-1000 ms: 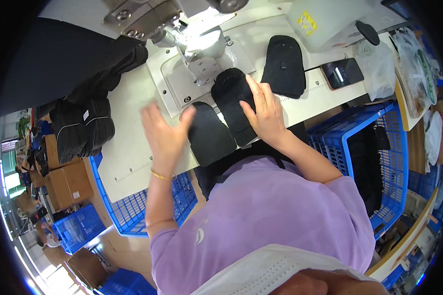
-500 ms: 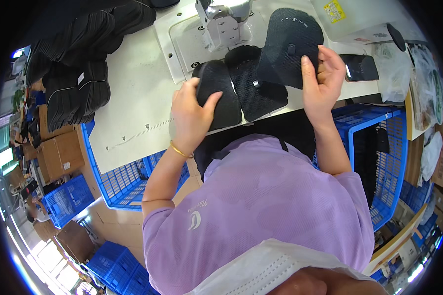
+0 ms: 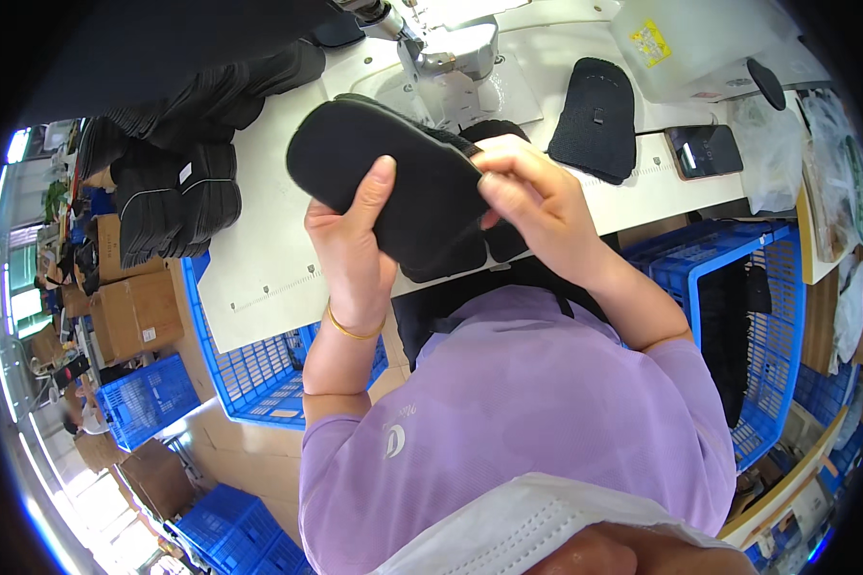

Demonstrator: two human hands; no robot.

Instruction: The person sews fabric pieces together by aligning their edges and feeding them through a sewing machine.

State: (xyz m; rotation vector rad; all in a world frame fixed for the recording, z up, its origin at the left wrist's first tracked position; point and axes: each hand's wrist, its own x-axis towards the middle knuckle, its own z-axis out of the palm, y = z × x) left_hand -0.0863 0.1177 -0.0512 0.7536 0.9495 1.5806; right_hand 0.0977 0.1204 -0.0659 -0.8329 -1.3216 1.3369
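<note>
Hands meet over the front edge of the white worktable (image 3: 259,278) in the head view, both closed on one thing: a black, oval, felt-like fabric pad (image 3: 393,182), lifted off the table and tilted so its broad face turns up toward the camera. The left hand (image 3: 355,244) grips it from below and from the near side, thumb pressed flat on the upper face, the other fingers hidden behind the pad. The right hand (image 3: 527,196) pinches the pad's right end with curled fingers — under that end more black fabric (image 3: 499,244) bunches, and whether it is a second piece or part of the same one cannot be told.

Just behind the pad stands the grey metal head of a sewing machine (image 3: 451,57) on its pale plate, partly hidden by the pad's far edge. To the right of the machine another black oval fabric piece (image 3: 599,115) lies flat on the table, well apart from the hands, with a dark smartphone (image 3: 705,149) beside it and a white plastic box (image 3: 690,43) further back. At the table's left end sits a stack of black ribbed pieces (image 3: 177,192). Blue plastic mesh crates flank the person — one (image 3: 259,369) below the table on the left, one (image 3: 738,316) on the right holding dark material. Brown cardboard boxes (image 3: 129,311) stand at far left.
</note>
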